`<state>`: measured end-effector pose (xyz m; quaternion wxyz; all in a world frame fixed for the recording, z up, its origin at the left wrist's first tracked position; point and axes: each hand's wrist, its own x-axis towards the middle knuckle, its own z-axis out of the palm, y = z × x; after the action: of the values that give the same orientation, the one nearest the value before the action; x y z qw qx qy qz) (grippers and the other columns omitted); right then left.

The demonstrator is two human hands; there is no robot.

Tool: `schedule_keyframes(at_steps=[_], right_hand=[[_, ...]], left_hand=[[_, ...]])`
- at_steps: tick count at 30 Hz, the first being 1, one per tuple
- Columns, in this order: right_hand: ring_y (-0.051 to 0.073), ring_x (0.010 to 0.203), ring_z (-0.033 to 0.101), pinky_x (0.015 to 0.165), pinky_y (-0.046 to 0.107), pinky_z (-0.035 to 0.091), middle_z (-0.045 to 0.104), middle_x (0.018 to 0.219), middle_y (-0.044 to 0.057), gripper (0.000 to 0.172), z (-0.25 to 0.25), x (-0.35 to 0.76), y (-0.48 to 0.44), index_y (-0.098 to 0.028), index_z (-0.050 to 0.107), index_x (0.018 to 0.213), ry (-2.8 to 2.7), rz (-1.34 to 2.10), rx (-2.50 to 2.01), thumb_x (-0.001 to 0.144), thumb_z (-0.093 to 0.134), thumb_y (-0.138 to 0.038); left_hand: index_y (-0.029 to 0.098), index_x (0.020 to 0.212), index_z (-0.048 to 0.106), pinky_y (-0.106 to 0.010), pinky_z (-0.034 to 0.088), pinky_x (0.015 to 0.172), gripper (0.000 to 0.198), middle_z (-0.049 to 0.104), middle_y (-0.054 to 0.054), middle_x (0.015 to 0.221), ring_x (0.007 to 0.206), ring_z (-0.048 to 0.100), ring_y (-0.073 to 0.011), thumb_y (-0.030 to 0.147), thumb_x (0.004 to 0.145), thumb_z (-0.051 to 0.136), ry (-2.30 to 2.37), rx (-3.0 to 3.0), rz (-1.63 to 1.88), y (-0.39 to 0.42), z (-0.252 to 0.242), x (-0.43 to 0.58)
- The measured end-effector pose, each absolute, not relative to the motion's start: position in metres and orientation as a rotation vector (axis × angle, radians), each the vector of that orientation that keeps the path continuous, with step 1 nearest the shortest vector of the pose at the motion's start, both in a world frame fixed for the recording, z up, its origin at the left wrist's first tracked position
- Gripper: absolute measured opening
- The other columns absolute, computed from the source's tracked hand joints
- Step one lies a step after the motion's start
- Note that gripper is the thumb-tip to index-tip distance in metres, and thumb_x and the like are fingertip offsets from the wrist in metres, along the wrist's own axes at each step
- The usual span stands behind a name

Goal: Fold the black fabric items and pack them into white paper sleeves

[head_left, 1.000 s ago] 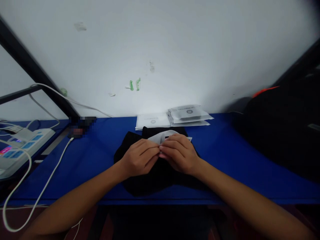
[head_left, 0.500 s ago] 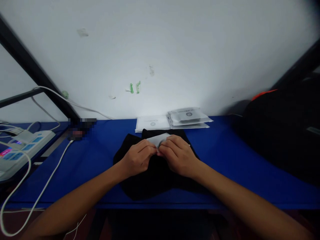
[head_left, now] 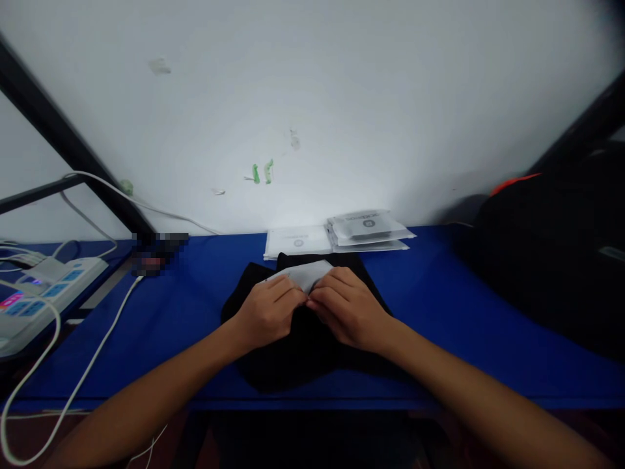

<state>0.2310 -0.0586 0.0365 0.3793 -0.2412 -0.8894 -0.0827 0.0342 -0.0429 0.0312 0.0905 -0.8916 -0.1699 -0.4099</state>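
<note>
My left hand (head_left: 271, 309) and my right hand (head_left: 350, 307) meet above a folded black cloth (head_left: 278, 365). Both are closed, with fingertips pinched on the near edge of a whitish plastic bag (head_left: 305, 272). Its far part shows between and behind the fingers, with a dark patch near my right fingertips. My fingers hide the rest of it. Behind the cloth, against the wall, lie a flat white plastic bag (head_left: 297, 242) and a small stack of frosted plastic bags (head_left: 368, 226) with a dark printed logo.
The table (head_left: 424, 293) is blue. At the left stands a white power strip (head_left: 53, 293) with several cables, and a white cable (head_left: 92, 365) loops over the table's front edge. A large black bag (head_left: 551, 260) with an orange edge fills the right side.
My fingertips have drawn closer together at the bag's near edge, and a little more of the bag shows above my left hand. The cloth and the other bags stay put.
</note>
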Motion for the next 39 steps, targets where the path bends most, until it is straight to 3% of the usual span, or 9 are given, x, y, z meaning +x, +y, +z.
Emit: schedule_keyframes(at_steps=[7, 20, 28, 34, 39], right_hand=[[0.018, 0.072, 0.046, 0.07, 0.033, 0.039, 0.058, 0.073, 0.005, 0.023, 0.045, 0.231, -0.062, -0.016, 0.056, 0.077, -2.371, -0.157, -0.668, 0.096, 0.043, -0.014], [0.02, 0.075, 0.044, 0.072, 0.035, 0.043, 0.058, 0.079, 0.009, 0.02, 0.049, 0.236, -0.064, -0.013, 0.058, 0.082, -2.55, -0.101, -0.693, 0.086, 0.043, -0.001], [0.019, 0.076, 0.049, 0.07, 0.033, 0.044, 0.062, 0.078, 0.008, 0.013, 0.035, 0.237, -0.057, -0.015, 0.057, 0.092, -2.212, -0.041, -0.609, 0.098, 0.046, -0.018], [0.019, 0.078, 0.052, 0.072, 0.034, 0.045, 0.063, 0.08, 0.008, 0.005, 0.037, 0.236, -0.059, -0.016, 0.054, 0.095, -2.175, 0.01, -0.555, 0.094, 0.05, -0.014], [0.02, 0.079, 0.054, 0.072, 0.035, 0.046, 0.064, 0.08, 0.007, 0.008, 0.037, 0.236, -0.059, -0.017, 0.054, 0.097, -2.166, -0.022, -0.53, 0.092, 0.051, -0.012]], left_hand=[[0.016, 0.073, 0.053, -0.029, 0.05, 0.059, 0.026, 0.058, -0.005, 0.067, 0.065, 0.052, -0.0162, 0.004, 0.092, 0.041, -0.493, -2.63, -1.082, -0.045, 0.035, 0.033], [0.016, 0.081, 0.055, -0.026, 0.049, 0.058, 0.022, 0.061, -0.005, 0.075, 0.069, 0.056, -0.0148, 0.001, 0.09, 0.041, -0.532, -2.781, -1.194, -0.043, 0.029, 0.037], [0.016, 0.088, 0.057, -0.027, 0.051, 0.067, 0.007, 0.059, -0.003, 0.079, 0.073, 0.057, -0.0137, 0.012, 0.094, 0.054, -0.681, -2.802, -1.464, -0.045, 0.03, 0.038], [0.015, 0.095, 0.057, -0.031, 0.052, 0.072, 0.005, 0.06, -0.005, 0.084, 0.079, 0.057, -0.0165, 0.012, 0.092, 0.055, -0.657, -2.75, -1.461, -0.046, 0.027, 0.035], [0.014, 0.095, 0.056, -0.032, 0.052, 0.072, 0.005, 0.059, -0.005, 0.084, 0.079, 0.056, -0.0167, 0.01, 0.093, 0.054, -0.642, -2.748, -1.448, -0.045, 0.027, 0.034]])
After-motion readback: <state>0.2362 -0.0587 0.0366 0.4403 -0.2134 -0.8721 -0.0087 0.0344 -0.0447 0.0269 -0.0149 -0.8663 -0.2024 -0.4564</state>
